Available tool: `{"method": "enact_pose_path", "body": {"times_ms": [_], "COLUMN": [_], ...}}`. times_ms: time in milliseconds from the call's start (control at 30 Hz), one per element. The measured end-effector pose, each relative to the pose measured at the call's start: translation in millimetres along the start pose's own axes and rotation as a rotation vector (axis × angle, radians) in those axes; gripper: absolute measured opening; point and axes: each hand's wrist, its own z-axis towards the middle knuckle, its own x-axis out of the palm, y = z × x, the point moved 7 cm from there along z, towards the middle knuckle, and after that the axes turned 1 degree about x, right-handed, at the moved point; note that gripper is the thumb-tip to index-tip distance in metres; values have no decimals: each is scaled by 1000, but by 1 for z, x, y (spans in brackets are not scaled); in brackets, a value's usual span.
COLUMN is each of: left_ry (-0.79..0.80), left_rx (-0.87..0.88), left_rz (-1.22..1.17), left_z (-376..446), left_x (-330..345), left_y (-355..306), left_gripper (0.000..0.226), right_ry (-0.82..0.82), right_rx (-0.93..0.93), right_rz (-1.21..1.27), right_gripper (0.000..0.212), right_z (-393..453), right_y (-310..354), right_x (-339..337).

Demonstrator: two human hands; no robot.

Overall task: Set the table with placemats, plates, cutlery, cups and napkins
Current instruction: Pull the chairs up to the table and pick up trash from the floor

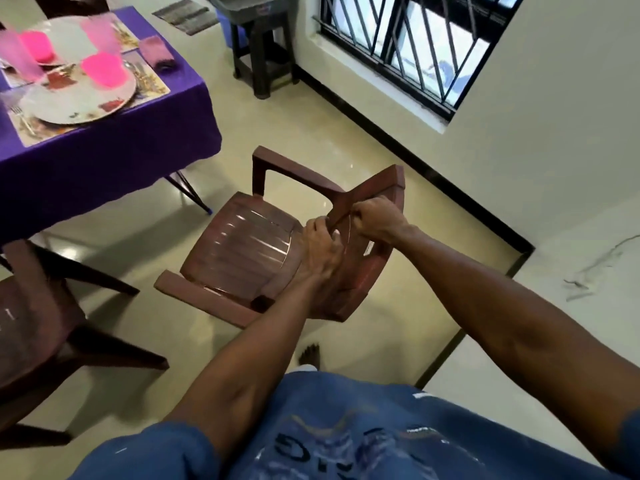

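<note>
Blue printed shirt (346,438): nearest the lens, worn by the person standing over the brown plastic armchair (242,251).
Left hand (320,242): fingers curled round the lower edge of the armchair's backrest, gripping it.
Right hand (375,220): close beside the left, clamped on the same backrest edge.
Brown plastic armchair: tilted, seat facing the table (104,161), which lies beyond it and to its left.
Bare foot (309,355): on the tiled floor, just behind the armchair.
Table: draped in a purple cloth, set well apart from the armchair's seat.
Placemats (152,93): on the cloth, under the plates.
Plates (79,102): two visible, white, blurred.
Pink cups (104,69): standing on the plates.
Cutlery (20,117): beside the near plate, indistinct.
Purple napkin (156,51): at the table's far corner.
Second brown chair (38,327): left of the armchair, beside the table.
Dark stool (263,57): beyond the armchair, under the barred window (415,46).
</note>
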Motion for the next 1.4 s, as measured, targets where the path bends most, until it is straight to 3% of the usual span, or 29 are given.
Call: {"method": "enact_pose_path", "body": {"times_ms": [267, 567, 700, 833, 967, 1133, 1267, 1400], "left_ry": [-39, -38, -7, -89, -198, -72, 26, 67], "left_rx": [-173, -637, -769, -803, -605, -343, -395, -387], "left_rz": [38, 89, 116, 215, 333, 597, 710, 751], "left_z": [24, 3, -31, -63, -80, -91, -84, -85], "left_x": [17, 32, 39, 39, 41, 59, 58, 46], "left_y": [15, 38, 21, -11, -46, -61, -49, -43], "left_gripper": [39, 33, 28, 37, 47, 77, 38, 33], "right_ry": [323, 585, 515, 395, 206, 63, 47, 71], "right_rx": [-92, -321, -445, -572, -687, -719, -686, -655], "right_rz": [-61, -134, -75, -45, 58, 113, 106, 129], "right_gripper": [30, 33, 33, 29, 45, 54, 57, 54], "right_z": [39, 45, 38, 36, 30, 19, 16, 15], "right_y": [-10, -6, -5, -16, -30, -59, -63, -50], "right_x": [45, 88, 77, 57, 35, 22, 22, 18]}}
